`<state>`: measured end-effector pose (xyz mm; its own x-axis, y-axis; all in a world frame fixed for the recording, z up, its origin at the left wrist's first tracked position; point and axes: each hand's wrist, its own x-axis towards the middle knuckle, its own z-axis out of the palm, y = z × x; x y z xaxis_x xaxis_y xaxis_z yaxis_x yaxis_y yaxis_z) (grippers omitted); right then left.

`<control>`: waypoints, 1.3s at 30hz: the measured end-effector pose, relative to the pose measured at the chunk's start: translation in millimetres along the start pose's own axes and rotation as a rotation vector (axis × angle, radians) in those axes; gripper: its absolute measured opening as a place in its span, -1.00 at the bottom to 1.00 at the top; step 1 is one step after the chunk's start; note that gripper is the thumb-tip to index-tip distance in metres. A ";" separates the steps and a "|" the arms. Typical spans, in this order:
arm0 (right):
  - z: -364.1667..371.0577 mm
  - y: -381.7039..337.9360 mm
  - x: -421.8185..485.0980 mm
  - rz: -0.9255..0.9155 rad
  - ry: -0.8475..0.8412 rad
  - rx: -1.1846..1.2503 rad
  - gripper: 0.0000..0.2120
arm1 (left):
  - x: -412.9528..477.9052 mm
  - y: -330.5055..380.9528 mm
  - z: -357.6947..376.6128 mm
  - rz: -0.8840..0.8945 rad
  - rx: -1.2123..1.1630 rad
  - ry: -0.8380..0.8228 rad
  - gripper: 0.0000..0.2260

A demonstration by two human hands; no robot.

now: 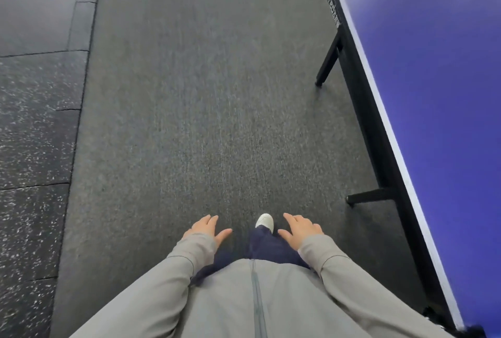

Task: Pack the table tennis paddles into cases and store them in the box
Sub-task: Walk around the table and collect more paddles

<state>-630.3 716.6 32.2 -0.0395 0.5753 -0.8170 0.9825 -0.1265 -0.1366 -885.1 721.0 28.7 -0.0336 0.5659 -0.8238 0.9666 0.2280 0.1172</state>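
The fingers (pixel 212 219) of my left hand (pixel 207 228) were straight and spread, released and holding nothing. Those of my right hand (pixel 301 226) were the same. Both hands hung low in front of my grey zip jacket (pixel 254 297), with the toe of a white shoe (pixel 265 220) on the floor between them.

No paddles, cases or box showed anywhere, so I could not tell where they lay. My guess was up on the blue table tennis counter with its white edge stripe and black frame (pixel 447 93). It ran along my right side, long edge stretching away ahead, and the right hand was the nearer to it.

Its black legs (pixel 329 61) jutted onto the dark grey carpeted floor (pixel 203 93), something for my feet to clear. Open carpet lay ahead, and speckled black rubber tiles (pixel 32 134) bordered it on the left.
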 end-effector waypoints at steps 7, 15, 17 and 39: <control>-90.7 28.2 50.5 0.088 0.043 0.086 -0.42 | 62.7 65.2 -100.0 0.097 -0.099 0.081 -0.40; -186.9 0.4 136.3 0.136 0.052 0.124 -0.41 | 161.4 73.0 -204.2 0.107 -0.079 0.043 -0.39; -215.5 -15.0 159.4 0.159 0.067 0.129 -0.41 | 189.2 70.3 -239.8 0.104 -0.065 0.041 -0.39; -495.4 -36.7 355.5 0.181 0.022 0.350 -0.42 | 387.5 177.5 -525.1 0.133 -0.020 0.000 -0.41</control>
<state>-590.3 1326.0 24.4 0.1366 0.5350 -0.8338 0.8516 -0.4934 -0.1770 -860.1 1396.8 21.6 0.0946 0.5922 -0.8002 0.9573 0.1665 0.2364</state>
